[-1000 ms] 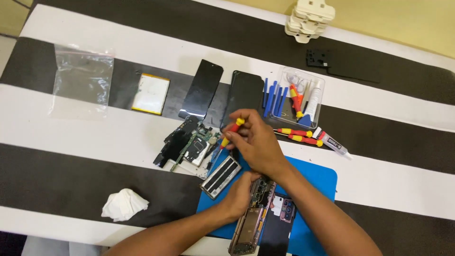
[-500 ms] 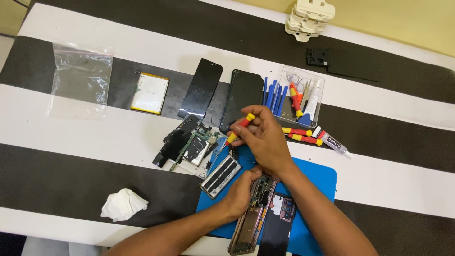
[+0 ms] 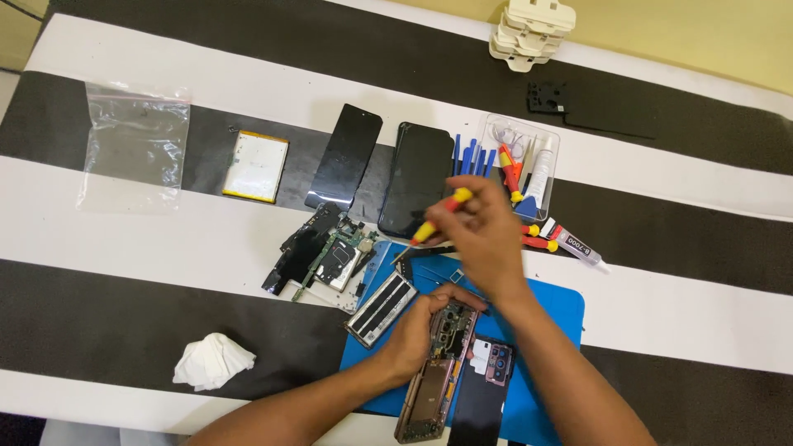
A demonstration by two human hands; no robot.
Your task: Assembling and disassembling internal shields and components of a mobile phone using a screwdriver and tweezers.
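Hands at lower centre of the frame: right hand [image 3: 487,239] raised above the blue mat [image 3: 553,314], fingers closed round a red-and-yellow screwdriver [image 3: 438,216] angled toward upper right; left hand [image 3: 417,334] curled on the upper end of an opened phone frame [image 3: 436,372], gripping it flat on the mat. Frame just below the right hand, beside a camera module piece [image 3: 496,361]. Left of the mat, a ribbed rectangular part [image 3: 382,307] and a heap of circuit boards [image 3: 326,252]. Higher up, two black panels [image 3: 345,157], a battery [image 3: 256,165], a clear tray of tools [image 3: 529,161], a glue tube [image 3: 578,246]. Worktop [image 3: 124,248] striped black and white; plastic bag [image 3: 136,144] upper left, crumpled tissue [image 3: 213,362] lower left, white stacked pieces [image 3: 533,23] at top edge near a yellowish wall.
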